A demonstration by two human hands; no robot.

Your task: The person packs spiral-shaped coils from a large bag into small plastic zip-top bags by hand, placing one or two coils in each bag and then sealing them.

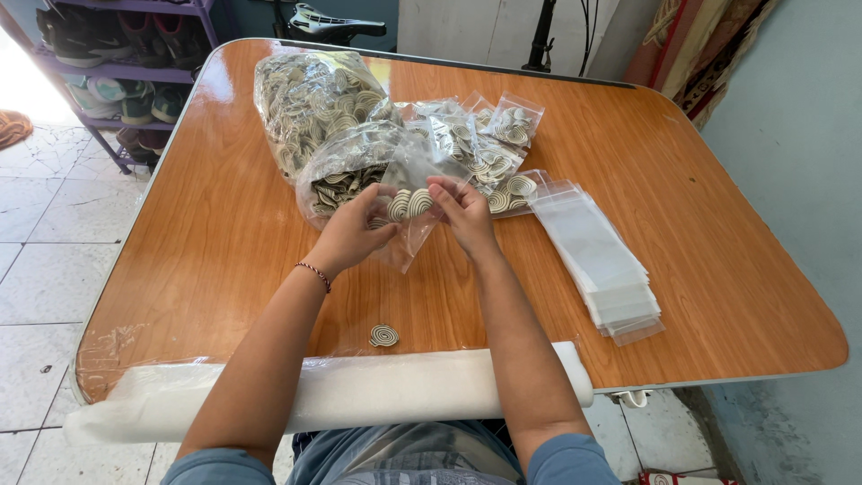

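Both hands are up over the middle of the wooden table (pixel 224 233), working together: the left hand (pixel 352 229) is closed in a pinch around a couple of cream-and-dark spiral discs (pixel 409 205), and the right hand (pixel 462 208) has its fingers curled on the mouth of a small clear bag (pixel 415 235) that hangs down between them. The discs sit right at the opening, so the thing here, I'd say, is to keep that mouth spread wide with the right thumb and forefinger and feed the discs in flat and stacked, not edge-on, so they don't snag the thin film. One loose spiral disc (pixel 383 336) lies alone near the front edge, just behind the white foam roll (pixel 359 395), worth not forgetting. Just beyond the hands, the big bulk bag of discs (pixel 310 103); filled small packets (pixel 489 144) beside it; to the right a neat stack of empty clear bags (pixel 602 260), within easy reach
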